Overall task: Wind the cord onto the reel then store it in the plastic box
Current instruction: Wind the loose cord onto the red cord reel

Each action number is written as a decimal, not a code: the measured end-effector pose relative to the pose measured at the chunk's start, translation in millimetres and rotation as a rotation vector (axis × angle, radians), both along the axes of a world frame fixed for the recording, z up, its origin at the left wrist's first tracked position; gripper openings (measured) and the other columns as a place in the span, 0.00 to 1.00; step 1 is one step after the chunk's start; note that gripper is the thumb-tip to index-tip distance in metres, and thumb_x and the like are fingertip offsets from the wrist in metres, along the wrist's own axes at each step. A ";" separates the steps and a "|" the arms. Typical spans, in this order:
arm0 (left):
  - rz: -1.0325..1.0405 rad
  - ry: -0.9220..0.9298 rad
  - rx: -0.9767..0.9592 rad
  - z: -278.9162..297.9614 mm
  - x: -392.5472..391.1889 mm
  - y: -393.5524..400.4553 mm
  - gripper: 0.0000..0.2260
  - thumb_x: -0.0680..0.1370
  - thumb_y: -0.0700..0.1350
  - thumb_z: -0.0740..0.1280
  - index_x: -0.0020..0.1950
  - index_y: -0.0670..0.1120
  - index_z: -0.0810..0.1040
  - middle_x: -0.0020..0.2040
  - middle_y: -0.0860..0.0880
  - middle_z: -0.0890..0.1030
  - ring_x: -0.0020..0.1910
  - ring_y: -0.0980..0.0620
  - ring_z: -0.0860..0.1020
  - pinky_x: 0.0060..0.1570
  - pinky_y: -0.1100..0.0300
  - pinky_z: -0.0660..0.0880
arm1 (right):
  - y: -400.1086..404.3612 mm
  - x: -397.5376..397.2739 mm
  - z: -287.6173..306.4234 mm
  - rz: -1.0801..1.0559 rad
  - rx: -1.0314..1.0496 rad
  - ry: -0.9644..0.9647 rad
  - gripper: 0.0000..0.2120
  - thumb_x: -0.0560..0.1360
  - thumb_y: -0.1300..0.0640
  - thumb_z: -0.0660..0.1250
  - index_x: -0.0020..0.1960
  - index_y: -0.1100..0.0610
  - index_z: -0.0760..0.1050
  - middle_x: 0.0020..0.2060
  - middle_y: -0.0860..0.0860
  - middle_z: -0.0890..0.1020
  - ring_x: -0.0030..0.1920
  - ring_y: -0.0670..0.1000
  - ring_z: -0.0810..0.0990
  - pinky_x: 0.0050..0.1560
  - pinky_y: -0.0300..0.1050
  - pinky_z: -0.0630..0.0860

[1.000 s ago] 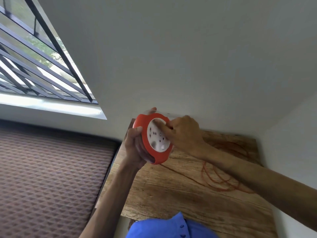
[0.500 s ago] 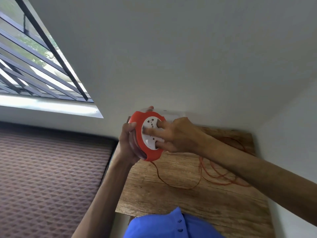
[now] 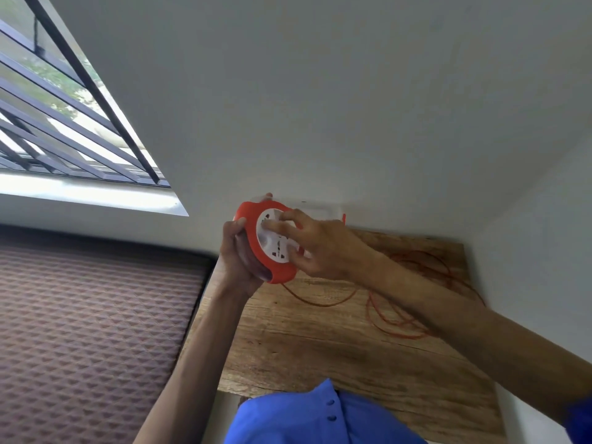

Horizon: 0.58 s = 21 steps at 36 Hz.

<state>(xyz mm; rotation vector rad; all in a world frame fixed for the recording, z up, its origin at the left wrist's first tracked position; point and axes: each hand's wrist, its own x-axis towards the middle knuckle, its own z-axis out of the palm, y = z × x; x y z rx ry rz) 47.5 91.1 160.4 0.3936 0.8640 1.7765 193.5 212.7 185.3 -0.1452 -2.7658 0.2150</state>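
left hand [image 3: 238, 251] grips the orange cord reel [image 3: 272, 241] by its rim, steadying it above the wooden table [image 3: 320, 354]. right hand [image 3: 320, 248], fingers spread on the white hub, prob to turn it. loose orange cord [image 3: 394, 318] lies on the table. plastic box not in view.

In front of me a plain pale wall [image 3: 320, 100] fills most of what I see, and it meets a second pale wall [image 3: 538, 251] in a corner on the right. To the far left is a window [image 3: 57, 123] crossed by dark slanted bars, with greenery blurred behind the glass. Daylight falls bright on its white sill [image 3: 86, 193]. Below the sill, on the left, lies a brown quilted surface [image 3: 89, 331] with a diamond pattern. Near me stands a wooden table [image 3: 320, 347] with strong grain, pushed into the corner.
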 end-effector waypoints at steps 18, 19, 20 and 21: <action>-0.060 0.062 -0.045 -10.5 -1.9 12.0 0.52 0.64 0.64 0.83 0.82 0.43 0.71 0.62 0.35 0.81 0.58 0.37 0.83 0.57 0.44 0.81 | -18.1 -14.7 -5.0 -0.532 -0.431 0.031 0.31 0.72 0.25 0.68 0.52 0.53 0.84 0.36 0.43 0.85 0.30 0.40 0.79 0.34 0.35 0.71; -0.052 0.074 -0.054 -10.8 -2.1 12.4 0.54 0.64 0.65 0.83 0.83 0.42 0.70 0.63 0.34 0.80 0.59 0.37 0.82 0.57 0.43 0.80 | -24.6 -16.3 -6.0 -0.566 -0.564 -0.007 0.32 0.74 0.25 0.65 0.46 0.54 0.85 0.32 0.44 0.85 0.27 0.42 0.81 0.33 0.33 0.72; -0.050 0.074 -0.051 -10.8 -2.3 12.8 0.54 0.64 0.65 0.83 0.83 0.41 0.69 0.64 0.33 0.78 0.59 0.36 0.81 0.57 0.43 0.79 | -31.8 -17.7 -6.8 -0.569 -0.722 -0.053 0.32 0.76 0.25 0.62 0.42 0.54 0.85 0.28 0.45 0.85 0.26 0.44 0.82 0.35 0.34 0.75; -0.054 0.067 -0.042 -11.0 -2.5 13.1 0.53 0.65 0.64 0.82 0.83 0.41 0.70 0.65 0.33 0.77 0.59 0.35 0.80 0.57 0.42 0.77 | -39.3 -18.3 -7.3 -0.557 -0.832 -0.086 0.33 0.79 0.27 0.60 0.39 0.54 0.84 0.26 0.46 0.84 0.25 0.44 0.83 0.38 0.36 0.79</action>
